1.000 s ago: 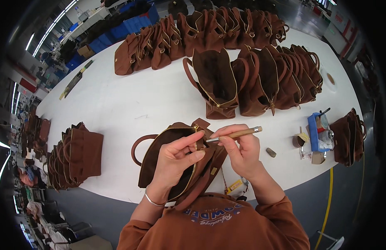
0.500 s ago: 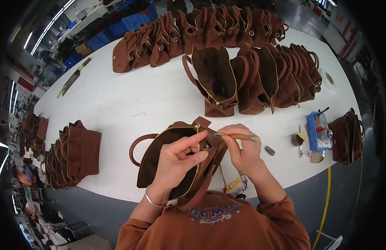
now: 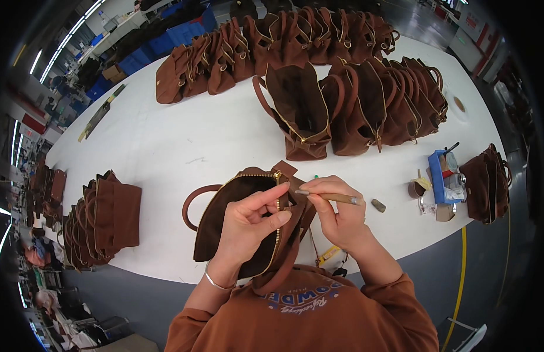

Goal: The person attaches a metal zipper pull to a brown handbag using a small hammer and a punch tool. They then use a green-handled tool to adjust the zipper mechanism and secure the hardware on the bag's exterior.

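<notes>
A brown handbag (image 3: 233, 202) lies unzipped in front of me, its dark lining showing inside the gold zip. My left hand (image 3: 251, 223) pinches the bag's zipped edge, index finger and thumb reaching over the teeth to a brown flap at the side. Between the fingers of my right hand (image 3: 342, 220) is a slim tool (image 3: 341, 199) with a wooden handle and a grey tip. That tip points left, close to the bag's edge by my left fingertips; whether it touches cannot be made out. The exact kind of tool is unclear.
Rows of brown handbags (image 3: 301, 94) stand along the table's (image 3: 148, 152) far side, and more bags (image 3: 116, 211) at the left. To the right are a small grey lump (image 3: 378, 205), a brown cup (image 3: 417, 189), a blue tray (image 3: 441, 179) of supplies and another bag (image 3: 486, 182).
My right hand has shifted slightly left, bringing the tool's tip nearer the bag's edge. The left hand keeps its hold. The whole view has moved a little.
</notes>
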Available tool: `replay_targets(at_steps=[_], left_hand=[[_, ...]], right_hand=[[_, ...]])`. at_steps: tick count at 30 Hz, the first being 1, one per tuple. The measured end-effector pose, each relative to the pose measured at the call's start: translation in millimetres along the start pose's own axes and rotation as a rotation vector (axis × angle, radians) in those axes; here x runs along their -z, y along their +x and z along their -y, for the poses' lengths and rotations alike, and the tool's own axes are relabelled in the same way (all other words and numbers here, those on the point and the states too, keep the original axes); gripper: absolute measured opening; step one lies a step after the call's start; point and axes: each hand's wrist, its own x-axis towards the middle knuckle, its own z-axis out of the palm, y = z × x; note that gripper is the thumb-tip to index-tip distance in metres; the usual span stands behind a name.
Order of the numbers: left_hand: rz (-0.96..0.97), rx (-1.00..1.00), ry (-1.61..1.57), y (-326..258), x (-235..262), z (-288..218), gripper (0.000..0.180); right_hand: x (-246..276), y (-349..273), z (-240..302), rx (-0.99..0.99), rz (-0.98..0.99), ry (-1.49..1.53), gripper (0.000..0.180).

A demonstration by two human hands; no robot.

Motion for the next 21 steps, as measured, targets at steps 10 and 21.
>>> replay_targets(at_steps=[10, 21], left_hand=[[0.018, 0.063, -0.093, -2, 0, -6, 0.052], [0.0, 0.08, -0.123, -3, 0, -6, 0.054]], right_hand=[[-4, -3, -2, -0.023, 0.0, -0.036, 0.015], [-5, -4, 1, 0.001, 0.001, -0.004, 0.017]])
